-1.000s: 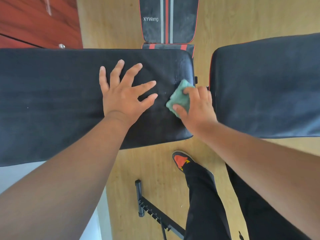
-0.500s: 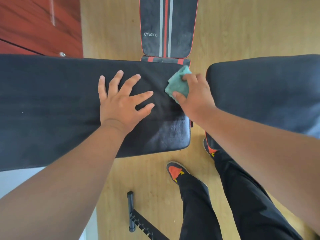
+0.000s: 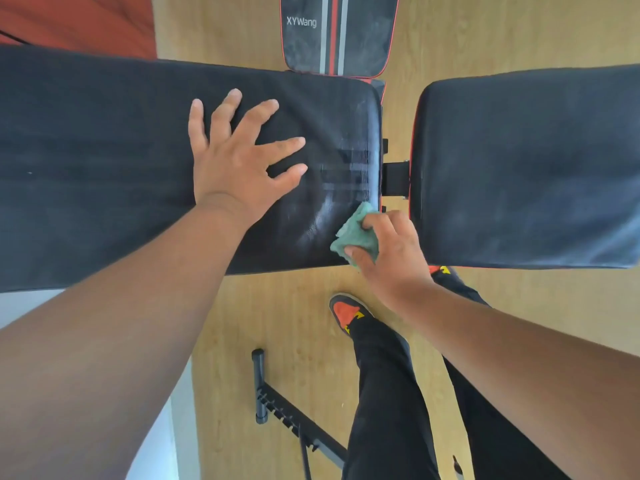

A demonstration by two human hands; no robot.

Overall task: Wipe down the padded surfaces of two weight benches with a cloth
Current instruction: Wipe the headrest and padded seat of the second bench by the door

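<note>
Since the earlier frame the cloth (image 3: 355, 239) has been drawn from the far edge to the near right corner of the left pad (image 3: 104, 161), pinched in the right hand (image 3: 391, 252). Flat, overlapping strokes are advised (streaks remain). The left hand (image 3: 239, 164) lies spread flat, its grip apart. Counted: 2 hands, 1 cloth, 2 pads on this bench, a 2nd bench (image 3: 337, 32) beyond.

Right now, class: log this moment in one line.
left hand: flat on long pad | right hand: wiping near corner with green cloth

Cloth (image 3: 353, 237) on left pad (image 3: 104, 161) — right pad (image 3: 526, 168) beside.
</note>
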